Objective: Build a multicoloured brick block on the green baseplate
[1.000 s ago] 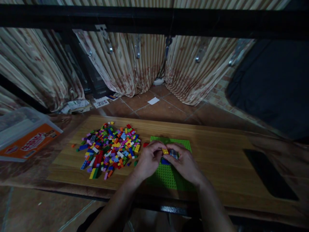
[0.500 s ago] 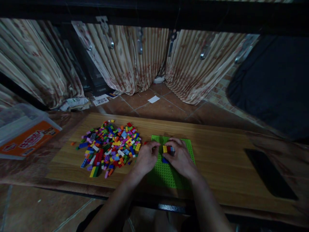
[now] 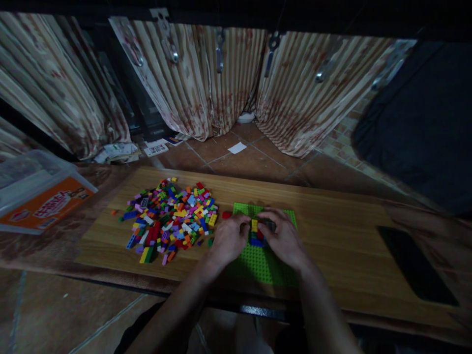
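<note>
Well, illegible orange label (image 3: 47, 205) near bricks (image 3: 180, 221).

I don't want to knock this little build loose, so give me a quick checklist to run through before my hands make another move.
1. Green baseplate lying on the wooden board: ok.
2. Right hand at the brick build: ok, thumb and fingers are around its right side.
3. Left hand touching the yellow brick: cannot tell; its fingertips are close by on the left.
4. Yellow brick fully seated: cannot tell; too small and dim.
5. Loose brick pile off the baseplate: ok, it lies to the left.
6. Dark flat slab away from both hands: ok, at the board's right end.
</note>
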A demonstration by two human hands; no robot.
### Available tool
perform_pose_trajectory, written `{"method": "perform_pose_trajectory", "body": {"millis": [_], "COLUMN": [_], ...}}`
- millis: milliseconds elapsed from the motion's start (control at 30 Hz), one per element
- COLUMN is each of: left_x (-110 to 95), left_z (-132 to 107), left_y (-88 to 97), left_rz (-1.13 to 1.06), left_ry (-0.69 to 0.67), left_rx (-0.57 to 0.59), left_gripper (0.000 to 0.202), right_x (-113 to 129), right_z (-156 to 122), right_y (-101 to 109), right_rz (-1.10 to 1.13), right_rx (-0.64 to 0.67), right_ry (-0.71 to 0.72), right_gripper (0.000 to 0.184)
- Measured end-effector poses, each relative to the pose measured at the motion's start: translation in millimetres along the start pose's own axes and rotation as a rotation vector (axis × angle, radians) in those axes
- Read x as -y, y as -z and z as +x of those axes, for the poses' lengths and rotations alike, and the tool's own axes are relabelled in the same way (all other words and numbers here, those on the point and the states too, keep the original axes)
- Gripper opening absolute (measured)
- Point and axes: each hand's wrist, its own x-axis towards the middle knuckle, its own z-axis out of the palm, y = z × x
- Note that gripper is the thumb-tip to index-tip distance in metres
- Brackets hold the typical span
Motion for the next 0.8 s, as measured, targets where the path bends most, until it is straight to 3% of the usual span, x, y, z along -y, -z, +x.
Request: {"method": "perform_pose_trajectory", "body": {"millis": [800], "left_x": [-4.2], "left_z": [-0.2], "left_y": [-1.4], "left_rz": [0.106], "left_ry": [-0.014], "left_rx": [0.036], "left_gripper": [0.027], "right_x": [-5.0], "right_z": [3.6], "right_y": [-4.8], "right_rz": [-0.04], "right_rx": [0.027], "right_ry": [0.01], "right_gripper": [0.021]}}
